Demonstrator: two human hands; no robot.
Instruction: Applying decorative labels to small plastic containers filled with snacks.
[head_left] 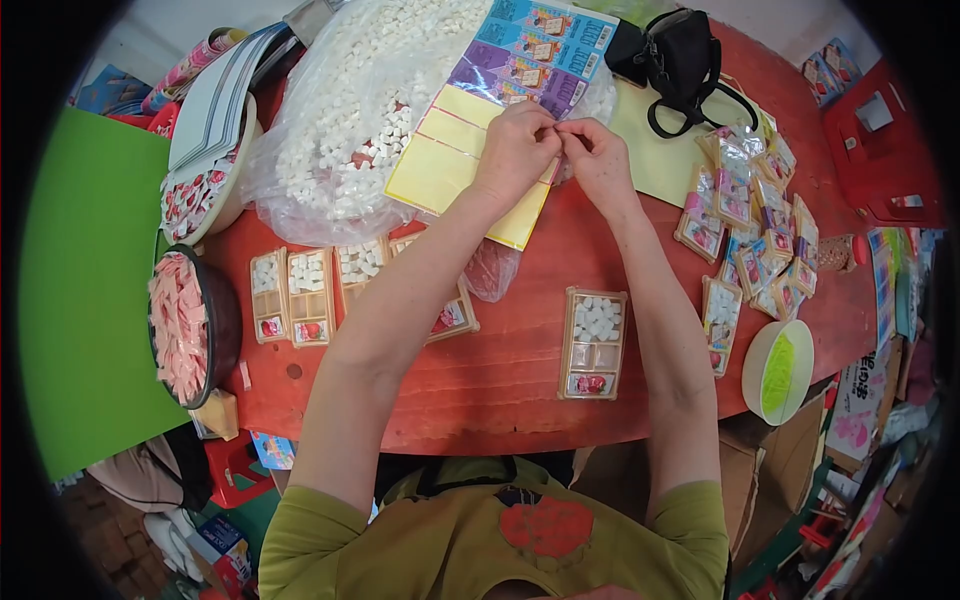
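Note:
A label sheet (478, 70) lies slantwise at the far middle of the table, with blue and purple labels at its top and bare yellow backing below. Over its right edge, where the purple labels meet the yellow, my left hand (518, 152) is closed in a pinch. My right hand (598, 165) pinches at the same spot, its fingertips touching those of the left. The fingers hide the exact bit of sheet between them. Nearer me, between my forearms, stands a compartment tray (594, 343) holding white cubes and a small red-and-white packet.
A big clear bag of white cubes (350, 110) spreads behind the sheet. Several similar trays (308, 290) stand at left, near a dark bowl of pink packets (185, 330). At right are a pile of packed trays (755, 220), a pale bowl (795, 395) and a black bag (683, 60).

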